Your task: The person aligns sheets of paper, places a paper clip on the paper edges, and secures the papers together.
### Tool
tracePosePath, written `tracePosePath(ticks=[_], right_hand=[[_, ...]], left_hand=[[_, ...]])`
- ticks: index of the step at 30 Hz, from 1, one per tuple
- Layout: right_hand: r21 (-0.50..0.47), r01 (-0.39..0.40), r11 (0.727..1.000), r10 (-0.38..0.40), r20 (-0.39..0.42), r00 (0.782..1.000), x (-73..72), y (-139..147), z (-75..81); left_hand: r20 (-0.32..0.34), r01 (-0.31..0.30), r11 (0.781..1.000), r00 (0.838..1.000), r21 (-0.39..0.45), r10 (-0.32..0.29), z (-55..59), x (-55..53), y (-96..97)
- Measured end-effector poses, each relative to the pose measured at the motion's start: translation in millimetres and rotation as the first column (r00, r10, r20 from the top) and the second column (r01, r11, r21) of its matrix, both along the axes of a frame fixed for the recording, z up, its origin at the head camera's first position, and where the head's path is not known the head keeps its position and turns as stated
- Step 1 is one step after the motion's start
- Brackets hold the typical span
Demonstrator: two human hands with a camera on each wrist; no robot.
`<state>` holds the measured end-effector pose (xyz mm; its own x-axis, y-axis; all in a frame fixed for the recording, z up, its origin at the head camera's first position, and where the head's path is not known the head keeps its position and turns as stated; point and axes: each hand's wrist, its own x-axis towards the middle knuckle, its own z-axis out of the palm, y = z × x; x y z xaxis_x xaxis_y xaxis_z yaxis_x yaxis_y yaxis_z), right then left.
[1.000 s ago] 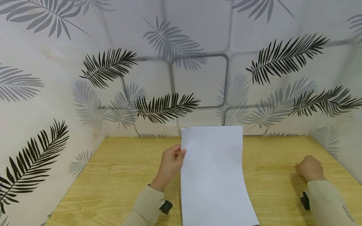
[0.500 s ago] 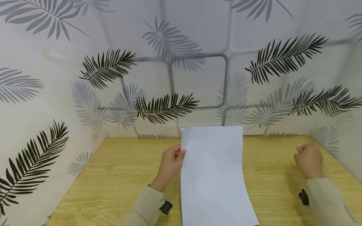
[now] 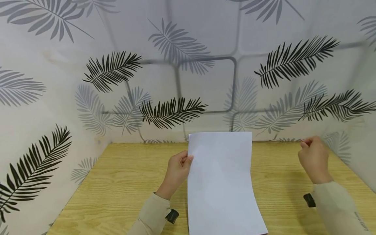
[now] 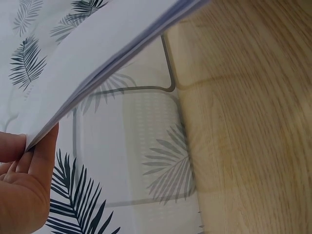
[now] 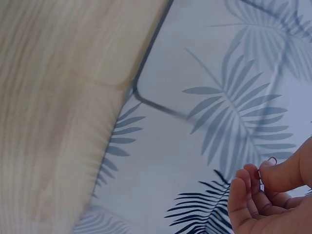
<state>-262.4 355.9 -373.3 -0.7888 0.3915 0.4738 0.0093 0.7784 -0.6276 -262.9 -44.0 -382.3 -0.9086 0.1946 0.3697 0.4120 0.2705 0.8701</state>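
My left hand (image 3: pixel 177 168) pinches the left edge of a stack of white paper sheets (image 3: pixel 220 182) held up over the table, its lower right corner bending outward. In the left wrist view the thumb and fingers press the corner of the paper (image 4: pixel 92 63), and several layered edges show. Off to the right, my right hand (image 3: pixel 315 160) is raised, apart from the paper. Between its thumb and fingertips it pinches a tiny reddish wire loop, which looks like the end of a paper clip (image 5: pixel 273 160); most of the clip is hidden by the fingers.
A light wood-grain table (image 3: pixel 132 176) lies below both hands. Behind and beside it stand pale walls (image 3: pixel 205 85) with a leaf pattern. Each forearm wears a beige sleeve (image 3: pixel 152 209) with a black device (image 3: pixel 172 216) at the wrist.
My right hand has risen and drawn slightly left toward the paper, pinching the small clip throughout. The left hand and the paper have hardly moved.
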Motion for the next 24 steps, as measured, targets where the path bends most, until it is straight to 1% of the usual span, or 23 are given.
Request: tracePosePath(ticks=[3,6,8,10,13,15,17,20,24], right_hand=[[0.011,0.002,1.000,-0.001,-0.079,0.997,-1.0,-7.2,5.4],[0.020,0.008,1.000,-0.004,-0.164,0.986,-1.8,-13.1,9.0],[0.022,0.012,1.000,-0.007,-0.226,0.974,-2.0,-16.2,10.1],[0.025,0.014,1.000,-0.007,-0.274,0.962,-1.9,-19.1,11.5],[0.042,0.009,0.999,0.006,-0.349,0.937,-1.7,-24.2,14.3],[0.053,0.009,0.999,0.012,-0.379,0.925,-1.4,-28.1,16.9],[0.061,0.002,0.998,0.023,-0.406,0.914,-1.2,-32.2,19.5],[0.051,-0.015,0.999,0.035,-0.419,0.908,0.0,-38.7,23.2],[0.031,-0.065,0.997,0.072,-0.443,0.894,2.7,-49.1,29.0]], left_hand=[[-0.016,0.006,1.000,1.000,0.001,-0.006,0.0,-0.3,0.5],[-0.022,0.005,1.000,1.000,-0.002,-0.006,-0.1,0.0,1.4],[-0.015,0.002,1.000,1.000,0.001,-0.002,7.0,6.0,3.4],[-0.004,-0.002,1.000,1.000,0.006,0.002,7.2,6.1,4.4],[0.000,-0.006,1.000,1.000,0.006,0.006,8.1,7.0,4.8],[-0.005,-0.002,1.000,1.000,0.009,0.002,1.3,1.8,3.4],[-0.016,-0.001,1.000,1.000,0.008,0.001,0.9,1.7,2.5],[-0.013,-0.002,1.000,1.000,0.012,0.002,-0.1,1.2,2.1],[-0.003,-0.003,1.000,1.000,0.021,0.003,0.1,1.7,2.9]])
